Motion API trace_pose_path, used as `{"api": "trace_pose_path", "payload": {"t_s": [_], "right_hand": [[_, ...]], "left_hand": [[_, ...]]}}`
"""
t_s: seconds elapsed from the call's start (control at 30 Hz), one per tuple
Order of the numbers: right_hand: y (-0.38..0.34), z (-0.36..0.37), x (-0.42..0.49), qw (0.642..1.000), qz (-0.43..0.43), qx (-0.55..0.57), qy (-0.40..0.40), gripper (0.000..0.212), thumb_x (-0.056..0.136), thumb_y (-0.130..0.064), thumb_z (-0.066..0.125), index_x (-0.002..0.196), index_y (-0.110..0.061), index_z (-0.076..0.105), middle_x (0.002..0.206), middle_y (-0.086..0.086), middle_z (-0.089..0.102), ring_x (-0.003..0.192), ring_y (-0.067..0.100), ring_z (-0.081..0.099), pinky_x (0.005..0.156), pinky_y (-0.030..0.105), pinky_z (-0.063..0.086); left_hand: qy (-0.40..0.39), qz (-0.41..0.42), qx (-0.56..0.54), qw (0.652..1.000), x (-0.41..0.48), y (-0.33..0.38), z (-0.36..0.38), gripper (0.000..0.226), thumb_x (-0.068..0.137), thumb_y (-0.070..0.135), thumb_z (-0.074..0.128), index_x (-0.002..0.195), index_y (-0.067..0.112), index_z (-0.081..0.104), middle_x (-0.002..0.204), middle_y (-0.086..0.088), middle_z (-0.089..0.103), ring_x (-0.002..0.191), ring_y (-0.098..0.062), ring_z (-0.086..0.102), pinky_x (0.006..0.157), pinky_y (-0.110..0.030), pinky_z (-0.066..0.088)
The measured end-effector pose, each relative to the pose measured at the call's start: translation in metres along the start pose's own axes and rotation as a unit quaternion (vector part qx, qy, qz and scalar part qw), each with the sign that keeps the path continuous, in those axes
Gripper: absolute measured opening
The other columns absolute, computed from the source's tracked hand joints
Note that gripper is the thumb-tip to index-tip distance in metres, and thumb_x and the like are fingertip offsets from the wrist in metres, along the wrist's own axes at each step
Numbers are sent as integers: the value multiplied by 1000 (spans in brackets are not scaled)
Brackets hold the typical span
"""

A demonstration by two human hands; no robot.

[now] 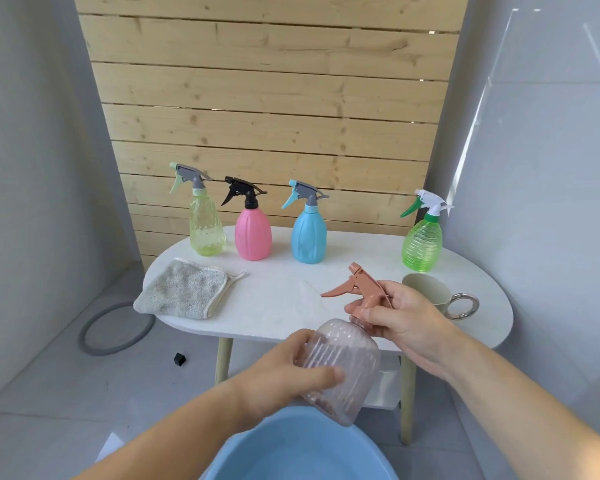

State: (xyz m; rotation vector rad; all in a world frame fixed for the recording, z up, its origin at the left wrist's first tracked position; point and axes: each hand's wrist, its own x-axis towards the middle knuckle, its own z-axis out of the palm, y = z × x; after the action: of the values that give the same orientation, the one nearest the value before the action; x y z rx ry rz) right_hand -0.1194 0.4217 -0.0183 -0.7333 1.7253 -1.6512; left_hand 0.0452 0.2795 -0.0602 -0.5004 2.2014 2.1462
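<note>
Blue basin point(291, 452) below — left hand point(284, 372) grips the tilted spray bottle point(347, 368), right hand point(406, 320) pinches its cap point(361, 308).

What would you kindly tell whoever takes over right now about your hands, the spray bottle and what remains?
Left hand grips the ribbed body of the spray bottle, tilted above the blue basin.
Right hand pinches the spray head at its collar.
Done: bottle in hand, off the table; head still on the neck.
Left: probably twist the head off over the basin; whether it is already loose cannot be told.
Cloth, cup and four other bottles wait on the table.
</note>
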Motion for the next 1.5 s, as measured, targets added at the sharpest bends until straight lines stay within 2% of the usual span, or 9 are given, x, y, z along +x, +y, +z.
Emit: {"api": "trace_pose_path", "payload": {"t_s": [0.17, 0.3, 0.4, 0.6, 0.77, 0.97, 1.2, 1.4, 1.5], "right_hand": [[2, 8, -3, 980, -10, -195, 48, 28, 82, -24, 77, 101, -17, 58, 77, -2, 58, 75, 12, 61, 76, 41, 58], [3, 6, -2, 995, -5, -103, -3, 32, 86, -4, 73, 113, -8, 57, 73, -9, 60, 86, 18, 64, 87, 46, 56], [0, 6, -2, 999, 17, -27, -18, 34, 86, 5, 68, 117, -1, 55, 94, 4, 67, 105, 19, 69, 87, 37, 56], [-1, 9, 0, 972, -23, -231, 46, 23, 87, -28, 73, 101, -17, 59, 73, -8, 57, 69, 5, 60, 75, 31, 52], [1, 0, 4, 998, 8, -55, -12, 29, 88, -2, 69, 116, -6, 61, 92, 14, 68, 87, 19, 68, 75, 30, 57], [-15, -6, 14, 998, -57, -6, 23, 17, 89, 8, 62, 91, -9, 59, 99, 15, 72, 89, 21, 67, 80, 34, 50], [-41, -6, 32, 979, -109, 68, 156, 32, 86, 5, 64, 112, -13, 61, 103, 16, 70, 85, 18, 65, 74, 31, 53], [-33, -16, 61, 943, -131, 76, 297, 30, 85, 1, 64, 115, 1, 59, 90, 8, 57, 78, 17, 59, 79, 31, 56], [-7, -3, 77, 950, -80, 77, 291, 32, 84, 0, 67, 114, 1, 59, 90, 7, 64, 73, 16, 60, 85, 38, 58]], "left_hand": [[2, 7, 35, 999, 1, -2, -2, 61, 76, 29, 72, 134, 29, 53, 125, -1, 70, 110, -8, 68, 88, -21, 55], [-8, 2, 41, 999, 0, -5, -1, 75, 77, 29, 68, 146, 33, 40, 131, -1, 67, 119, -13, 65, 104, -30, 52], [-5, 8, 63, 998, 0, -6, 3, 84, 78, 30, 65, 152, 34, 26, 132, 1, 66, 120, -12, 63, 108, -30, 49], [0, 42, 61, 997, 5, -8, 7, 79, 79, 23, 64, 151, 28, 33, 135, 1, 65, 125, -15, 61, 110, -35, 47], [2, 51, 72, 996, 8, -11, 4, 83, 74, 33, 68, 150, 31, 34, 131, 4, 67, 122, -11, 63, 107, -31, 49], [10, 48, 69, 996, 9, -11, -1, 77, 78, 29, 68, 148, 32, 35, 127, 8, 68, 112, -1, 65, 86, -13, 50], [63, 23, 115, 991, 4, -23, -19, 79, 73, 31, 71, 141, 30, 32, 122, -6, 64, 92, -5, 68, 85, -22, 55], [108, 12, 88, 990, -4, -33, -33, 77, 70, 31, 74, 137, 28, 36, 123, -8, 66, 103, -17, 71, 83, -23, 58], [106, 13, 81, 991, -8, -36, -36, 86, 62, 38, 76, 137, 28, 36, 123, -9, 65, 104, -20, 71, 87, -29, 60]]}}
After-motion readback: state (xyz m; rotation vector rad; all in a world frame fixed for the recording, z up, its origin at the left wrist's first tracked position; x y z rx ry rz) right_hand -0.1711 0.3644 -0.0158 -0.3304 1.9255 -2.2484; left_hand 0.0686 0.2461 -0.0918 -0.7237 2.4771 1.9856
